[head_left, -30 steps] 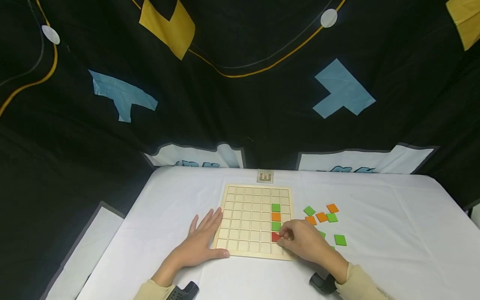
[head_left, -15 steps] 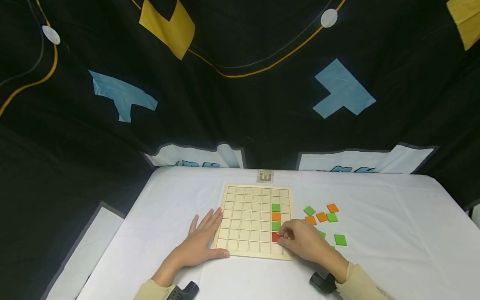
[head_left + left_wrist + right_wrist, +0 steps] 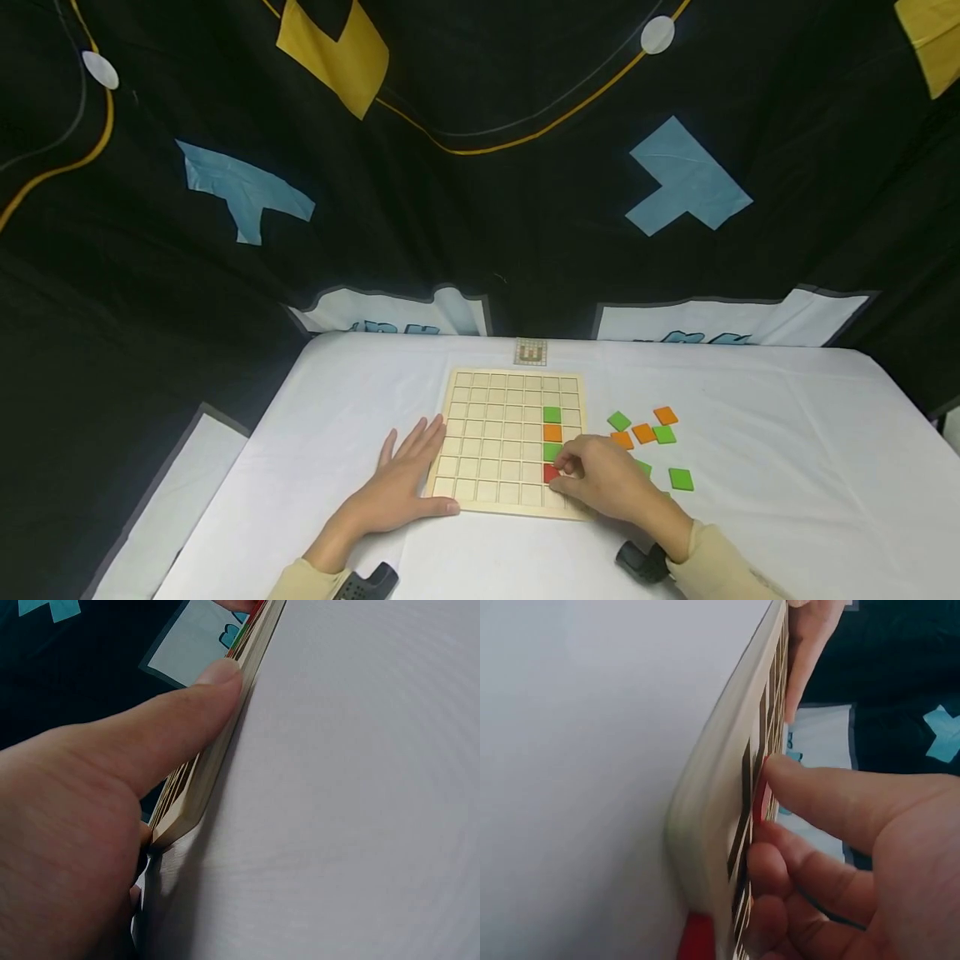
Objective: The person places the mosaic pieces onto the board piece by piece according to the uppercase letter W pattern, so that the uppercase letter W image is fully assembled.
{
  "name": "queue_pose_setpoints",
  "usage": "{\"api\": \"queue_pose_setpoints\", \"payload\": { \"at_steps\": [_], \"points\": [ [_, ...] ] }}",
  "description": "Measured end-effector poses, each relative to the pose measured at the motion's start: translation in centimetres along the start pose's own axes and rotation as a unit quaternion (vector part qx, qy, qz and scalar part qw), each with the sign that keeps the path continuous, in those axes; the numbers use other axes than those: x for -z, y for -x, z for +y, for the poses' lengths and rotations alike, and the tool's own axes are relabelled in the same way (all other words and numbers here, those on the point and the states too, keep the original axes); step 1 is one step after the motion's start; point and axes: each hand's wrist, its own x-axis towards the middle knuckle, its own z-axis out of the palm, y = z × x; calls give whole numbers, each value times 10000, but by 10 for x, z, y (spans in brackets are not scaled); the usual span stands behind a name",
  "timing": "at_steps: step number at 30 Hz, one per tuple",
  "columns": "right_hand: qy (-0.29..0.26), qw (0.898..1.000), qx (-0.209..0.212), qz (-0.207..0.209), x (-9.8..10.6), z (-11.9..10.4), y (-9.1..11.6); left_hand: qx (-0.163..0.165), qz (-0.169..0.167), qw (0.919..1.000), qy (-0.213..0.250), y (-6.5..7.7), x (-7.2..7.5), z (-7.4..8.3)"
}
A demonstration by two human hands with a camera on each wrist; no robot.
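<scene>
A pale wooden grid board (image 3: 489, 450) lies on the white table. One column of it holds a green tile (image 3: 552, 414), an orange tile (image 3: 552, 433), a second green tile (image 3: 552, 452) and a red tile (image 3: 551, 473). My right hand (image 3: 603, 479) pinches the red tile between thumb and forefinger at its cell; in the right wrist view the red tile (image 3: 760, 799) shows edge-on between them. My left hand (image 3: 405, 492) is spread, fingers along the board's left edge and thumb resting on the front-left corner. The left wrist view shows that thumb (image 3: 172, 724) on the rim.
Loose orange tiles (image 3: 665, 416) and green tiles (image 3: 681, 479) lie right of the board, some partly behind my right hand. A red piece (image 3: 697, 937) sits by the board's edge in the right wrist view. A small patterned square (image 3: 531, 352) lies behind the board.
My right thumb and fingers have shifted slightly left over the red tile. The left hand and the board have stayed still.
</scene>
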Motion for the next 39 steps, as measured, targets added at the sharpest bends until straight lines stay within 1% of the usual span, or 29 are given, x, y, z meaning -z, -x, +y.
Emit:
{"api": "queue_pose_setpoints", "payload": {
  "at_steps": [6, 11, 14, 20, 25, 32, 35, 39],
  "points": [
    [6, 9999, 38, 138, -2, -3, 0, -5, 5, 10000, 9, -1, 0, 0],
    [-8, 9999, 23, 160, -2, -5, -1, -28, 30, 10000, 10, -2, 0, 0],
    [-68, 9999, 36, 121, -2, -5, -1, -46, 30, 10000, -7, -1, 0, -1],
    [-376, 9992, -79, -80, -2, -3, -2, -39, 38, 10000, -16, 0, 0, -1],
    [-497, 9987, -26, -126, -1, 0, -2, -55, 14, 10000, -22, 0, 0, -1],
    [-863, 9961, 38, -195, 6, 2, 0, -65, 23, 10000, 17, 0, 0, -1],
    [-859, 9960, 99, -233, 7, 3, 2, -58, 20, 10000, 22, 0, 0, -1],
    [-782, 9967, 51, -234, 6, 4, 2, -37, 8, 10000, 44, 0, 0, -1]
  ]
}}
